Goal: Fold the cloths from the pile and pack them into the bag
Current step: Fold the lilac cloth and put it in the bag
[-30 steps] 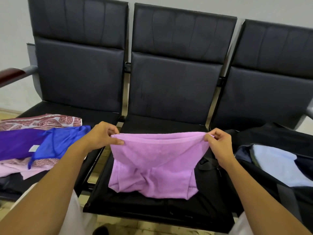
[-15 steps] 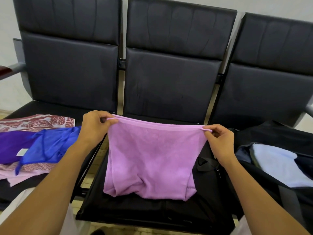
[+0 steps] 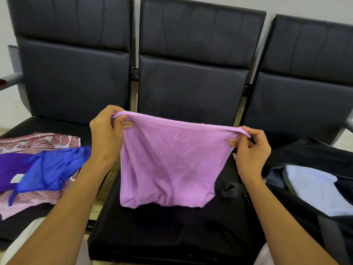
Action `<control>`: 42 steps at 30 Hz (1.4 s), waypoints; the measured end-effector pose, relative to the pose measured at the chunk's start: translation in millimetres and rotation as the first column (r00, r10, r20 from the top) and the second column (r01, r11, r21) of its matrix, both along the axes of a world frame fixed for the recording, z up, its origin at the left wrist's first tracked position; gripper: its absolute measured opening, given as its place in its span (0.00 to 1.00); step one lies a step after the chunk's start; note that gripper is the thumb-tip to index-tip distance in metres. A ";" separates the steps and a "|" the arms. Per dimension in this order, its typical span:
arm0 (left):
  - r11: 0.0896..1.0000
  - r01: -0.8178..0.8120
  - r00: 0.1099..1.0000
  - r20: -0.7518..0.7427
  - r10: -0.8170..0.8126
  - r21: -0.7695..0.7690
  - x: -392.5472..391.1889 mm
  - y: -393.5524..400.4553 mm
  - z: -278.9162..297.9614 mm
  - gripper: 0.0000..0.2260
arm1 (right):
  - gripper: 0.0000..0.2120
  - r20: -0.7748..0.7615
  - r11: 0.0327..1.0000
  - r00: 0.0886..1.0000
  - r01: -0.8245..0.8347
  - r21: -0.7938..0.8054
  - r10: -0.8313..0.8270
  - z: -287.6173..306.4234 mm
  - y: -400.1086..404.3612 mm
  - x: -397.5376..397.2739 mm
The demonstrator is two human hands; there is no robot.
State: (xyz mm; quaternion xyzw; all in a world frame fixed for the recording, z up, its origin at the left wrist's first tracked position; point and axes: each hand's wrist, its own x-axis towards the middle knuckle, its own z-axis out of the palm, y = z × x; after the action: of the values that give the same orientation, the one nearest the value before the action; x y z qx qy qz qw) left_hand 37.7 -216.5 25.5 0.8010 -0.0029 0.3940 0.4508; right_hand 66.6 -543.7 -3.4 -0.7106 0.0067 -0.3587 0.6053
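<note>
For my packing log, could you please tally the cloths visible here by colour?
Lilac towel, held up by the left hand and right hand: 1
Blue cloth: 1
Dark purple cloth: 1
Red-and-white leaf-print cloth: 1
Light blue towel in the black bag: 1
Total: 5

Bag (image 3: 313, 213) ran off the right edge, pile (image 3: 34, 169) was cut at the left — seat (image 3: 172, 232) partly hid behind the pink cloth (image 3: 172, 163).
</note>
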 end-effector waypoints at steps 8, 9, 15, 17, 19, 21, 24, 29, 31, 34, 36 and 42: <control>1.000 0.008 0.990 0.138 -0.009 0.006 -14.9 -6.2 36.0 0.07 | 0.09 0.223 1.000 0.975 -0.011 0.027 0.005 28.4 11.1 -6.5; 1.000 -0.008 0.989 0.149 0.006 0.011 -16.5 -3.9 37.5 0.06 | 0.10 0.228 1.000 0.973 -0.020 -0.020 0.024 31.0 10.9 -7.4; 0.993 -0.097 0.979 0.186 0.084 0.060 -20.0 7.0 41.2 0.04 | 0.08 0.232 0.995 0.972 0.003 -0.095 0.019 40.4 8.7 -5.3; 0.985 -0.158 0.977 0.156 0.145 0.069 -18.6 10.2 43.0 0.06 | 0.09 0.231 0.994 0.973 0.014 -0.106 0.011 47.3 9.9 -5.0; 0.979 -0.196 0.970 0.158 0.186 0.056 -17.2 12.1 45.1 0.07 | 0.08 0.217 0.987 0.976 0.029 -0.157 0.005 53.0 7.1 -1.7; 0.985 -0.173 0.970 0.176 0.169 0.009 -15.5 11.8 46.7 0.06 | 0.07 0.186 0.973 0.982 0.044 -0.225 -0.002 58.3 4.3 2.4; 0.991 -0.104 0.980 0.162 0.117 -0.085 -13.3 8.6 44.7 0.04 | 0.09 0.176 0.962 0.984 0.042 -0.270 0.006 61.3 2.3 5.6; 0.994 -0.100 0.989 0.101 0.104 -0.046 -9.4 10.5 44.5 0.07 | 0.04 0.076 0.947 0.997 0.012 -0.322 0.013 53.8 8.4 3.7; 0.995 -0.085 0.994 0.071 0.088 -0.047 -9.6 7.9 40.8 0.11 | 0.04 0.104 0.967 0.995 0.028 -0.255 -0.002 52.1 12.3 1.1; 0.992 -0.110 0.990 0.085 0.115 -0.057 -10.8 6.2 37.2 0.13 | 0.05 0.100 0.967 0.994 -0.007 -0.253 0.034 48.6 16.1 -1.9; 0.990 -0.130 0.986 0.098 0.134 -0.051 -11.3 8.1 37.1 0.13 | 0.05 0.103 0.966 0.994 0.007 -0.258 0.020 47.1 15.4 -3.0; 0.985 -0.171 0.982 0.084 0.169 0.012 -12.5 6.1 34.4 0.05 | 0.05 0.088 0.968 0.994 0.077 -0.240 -0.057 43.5 10.2 -4.9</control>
State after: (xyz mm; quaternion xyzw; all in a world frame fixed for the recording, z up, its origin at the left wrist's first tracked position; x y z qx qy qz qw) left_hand 25.2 -210.4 59.9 0.7857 0.0432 0.4637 0.4072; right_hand 61.7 -533.5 40.2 -0.7636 -0.0377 -0.4056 0.5010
